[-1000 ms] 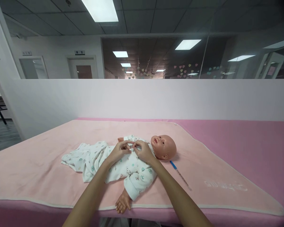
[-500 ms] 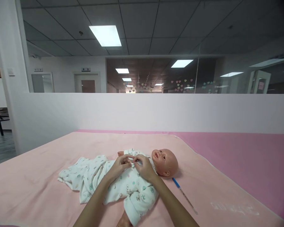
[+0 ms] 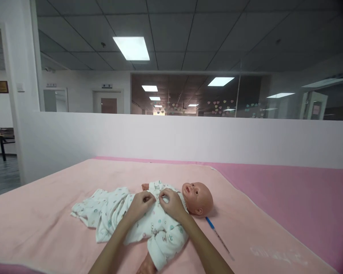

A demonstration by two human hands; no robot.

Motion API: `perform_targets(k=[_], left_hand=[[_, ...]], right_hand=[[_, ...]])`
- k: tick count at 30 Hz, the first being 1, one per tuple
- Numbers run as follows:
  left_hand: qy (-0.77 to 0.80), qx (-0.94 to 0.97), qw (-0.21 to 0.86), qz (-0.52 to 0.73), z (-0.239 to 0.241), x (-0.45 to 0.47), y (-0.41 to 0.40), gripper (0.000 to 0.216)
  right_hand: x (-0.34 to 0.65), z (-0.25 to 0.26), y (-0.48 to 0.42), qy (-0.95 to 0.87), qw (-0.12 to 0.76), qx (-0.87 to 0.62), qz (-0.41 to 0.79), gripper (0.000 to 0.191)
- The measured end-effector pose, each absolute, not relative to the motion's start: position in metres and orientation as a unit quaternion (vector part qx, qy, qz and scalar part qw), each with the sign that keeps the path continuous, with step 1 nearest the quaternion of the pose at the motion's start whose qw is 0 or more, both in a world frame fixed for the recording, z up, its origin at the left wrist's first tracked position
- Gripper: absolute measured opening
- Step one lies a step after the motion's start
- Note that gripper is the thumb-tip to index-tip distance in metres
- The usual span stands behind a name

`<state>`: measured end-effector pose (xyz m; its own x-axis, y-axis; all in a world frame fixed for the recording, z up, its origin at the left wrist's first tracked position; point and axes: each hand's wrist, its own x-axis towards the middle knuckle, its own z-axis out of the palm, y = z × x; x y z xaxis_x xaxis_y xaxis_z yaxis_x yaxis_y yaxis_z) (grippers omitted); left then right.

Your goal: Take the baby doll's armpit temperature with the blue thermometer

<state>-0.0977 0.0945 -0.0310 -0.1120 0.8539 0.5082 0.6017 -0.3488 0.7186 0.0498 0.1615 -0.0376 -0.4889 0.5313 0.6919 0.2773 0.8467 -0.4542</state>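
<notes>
A baby doll [image 3: 198, 198] lies on its back, its head to the right, dressed in a white baby gown [image 3: 165, 224] with small coloured prints. Both hands are at the gown's front over the doll's chest. My left hand [image 3: 140, 205] is closed in a pinch on the cloth at the front opening. Just right of it, my right hand [image 3: 173, 205] also pinches the cloth, thumb and forefinger curled together. A narrow gap separates the fingertips. What exactly lies between them is too small to see clearly.
A thin blue-ended stick, like a pen or thermometer [image 3: 214, 230], lies right of the doll's head. The pink blanket [image 3: 246, 224] covers a darker pink mat [image 3: 291, 194]. Behind stands a white half wall [image 3: 188, 139] with glass above.
My hands have drawn apart a little, the left one moving left along the chest. Earlier their fingertips met at a small white fastener on the gown. The view has shifted slightly.
</notes>
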Motion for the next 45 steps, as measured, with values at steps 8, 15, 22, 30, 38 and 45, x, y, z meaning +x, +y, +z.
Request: perform_targets(k=[8,15,22,30,38,45], left_hand=[[0.64,0.622,0.032,0.449,-0.034,-0.111,0.057,0.028],[0.625,0.67,-0.001,0.4,-0.035,-0.106,0.045,0.027],[0.628,0.67,-0.006,0.395,-0.034,-0.105,0.046,0.02],[0.613,0.674,0.009,0.412,-0.035,-0.105,0.045,0.022],[0.608,0.678,0.018,0.413,-0.034,-0.105,0.045,0.023],[0.621,0.663,0.012,0.418,-0.037,-0.108,0.05,0.02]], right_hand=[[0.05,-0.032,0.156,-0.873,0.427,-0.217,0.09,0.008],[0.051,-0.032,0.153,-0.884,0.419,-0.203,0.034,0.004],[0.049,-0.03,0.145,-0.891,0.409,-0.196,-0.018,0.014],[0.042,-0.031,0.136,-0.901,0.398,-0.172,-0.035,0.008],[0.041,-0.029,0.133,-0.903,0.397,-0.158,-0.04,0.006],[0.036,-0.034,0.134,-0.889,0.41,-0.203,-0.015,0.006]])
